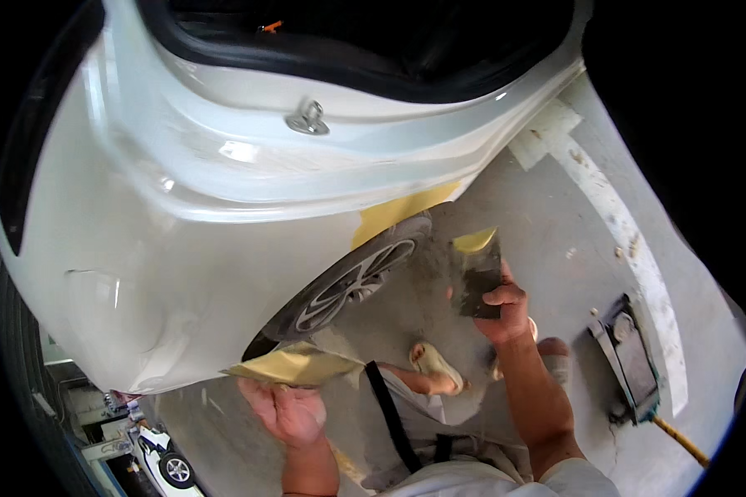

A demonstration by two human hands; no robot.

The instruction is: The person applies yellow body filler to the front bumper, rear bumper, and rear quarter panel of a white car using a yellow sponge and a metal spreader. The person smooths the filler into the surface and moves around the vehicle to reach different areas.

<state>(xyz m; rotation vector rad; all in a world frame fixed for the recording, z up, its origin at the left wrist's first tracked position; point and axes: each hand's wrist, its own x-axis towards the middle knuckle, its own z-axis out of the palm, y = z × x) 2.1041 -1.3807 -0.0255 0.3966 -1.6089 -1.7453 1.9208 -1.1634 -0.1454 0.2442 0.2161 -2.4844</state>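
My left hand (283,410), at lower center, grips a flat plate (294,364) coated with yellow paste, just below the wheel. My right hand (501,311) holds a dark flat spreader (479,282) upright, with yellow paste along its top edge, to the right of the wheel (352,277). The white car body (166,273) fills the upper left, its door opening above. A yellow patch (394,211) lies on the panel along the wheel arch. Neither tool visibly touches that patch.
A metal door striker (309,118) sits on the door frame. A floor jack (626,356) with a yellow handle stands at right beside a white painted floor line (659,340). My feet (435,369) are below. Another white car (170,464) is at lower left.
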